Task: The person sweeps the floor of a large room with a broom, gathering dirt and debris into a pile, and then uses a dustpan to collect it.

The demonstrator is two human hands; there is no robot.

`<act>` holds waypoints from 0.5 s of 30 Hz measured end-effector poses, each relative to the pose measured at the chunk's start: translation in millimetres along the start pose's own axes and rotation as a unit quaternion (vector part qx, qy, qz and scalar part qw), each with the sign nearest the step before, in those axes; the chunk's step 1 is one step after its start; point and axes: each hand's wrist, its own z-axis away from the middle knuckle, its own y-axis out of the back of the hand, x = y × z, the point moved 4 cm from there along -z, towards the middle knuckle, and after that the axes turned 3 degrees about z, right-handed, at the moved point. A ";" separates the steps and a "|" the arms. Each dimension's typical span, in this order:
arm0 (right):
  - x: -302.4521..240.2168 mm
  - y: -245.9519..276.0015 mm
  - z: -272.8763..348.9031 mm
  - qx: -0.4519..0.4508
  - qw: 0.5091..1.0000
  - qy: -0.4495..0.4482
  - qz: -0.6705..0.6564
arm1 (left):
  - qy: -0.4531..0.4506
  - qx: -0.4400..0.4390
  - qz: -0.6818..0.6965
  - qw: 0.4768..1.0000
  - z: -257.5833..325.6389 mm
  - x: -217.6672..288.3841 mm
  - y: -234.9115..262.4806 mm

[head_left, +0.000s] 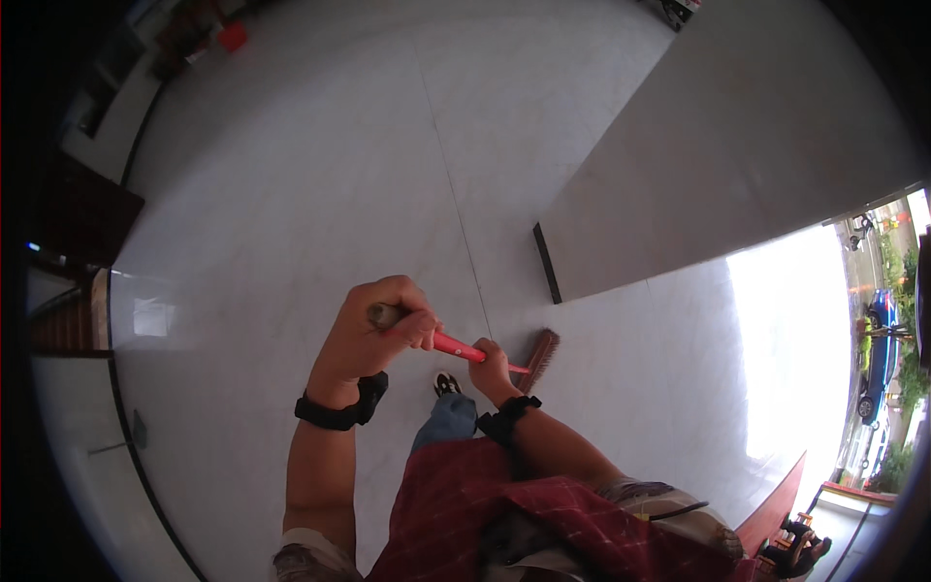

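A broom with a red plastic handle (456, 346) and a brown bristle head (541, 357) sits just right of the frame's centre, its bristles on the pale glossy tiled floor (320, 194) beside the lower end of a grey wall panel (737, 145). The left hand (373, 335) is closed in a full fist around the handle's top end; the right hand (493, 369) is wrapped tight round the handle lower down, near the head. Both wrists wear black straps.

No dust pile or litter shows on the tiles, so how much of the sweeping is done cannot be told; the broad floor in the upper half looks clean already, as a judgement only.

Below the hands are a jeans leg, a shoe (446, 384) and a red checked cloth (465, 514). A dark wooden door (82, 218) stands at the left edge, a small red object (232, 37) at upper left, and a bright doorway (786, 359) with parked vehicles at right. The wall's dark skirting edge (547, 264) lies closest to the broom head and would limit its stroke.
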 end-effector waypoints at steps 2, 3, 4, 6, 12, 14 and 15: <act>-4.3 -18.9 -31.9 0.029 0.999 0.032 -0.009 | -0.004 -0.001 -0.012 1.000 -26.1 0.0 22.5; -13.5 -28.6 -45.1 0.059 0.997 0.043 -0.002 | -0.003 -0.001 -0.022 1.000 -32.6 -0.2 33.5; -21.8 -37.8 -60.9 0.064 0.997 0.030 -0.001 | -0.031 0.006 0.029 0.999 -40.9 4.7 46.9; -56.8 -55.7 -92.1 0.089 0.991 0.088 -0.039 | -0.092 -0.022 -0.019 0.995 -53.3 23.5 74.1; -119.2 -49.7 -184.7 0.024 0.972 0.184 -0.146 | -0.210 -0.054 -0.143 0.966 -90.8 70.5 65.0; -129.9 -30.4 -192.6 0.016 0.966 0.215 -0.139 | -0.251 -0.116 -0.120 0.953 -97.0 72.6 46.1; -134.9 -23.7 -194.4 -0.031 0.966 0.200 -0.163 | -0.283 -0.148 -0.138 0.937 -97.0 80.0 35.2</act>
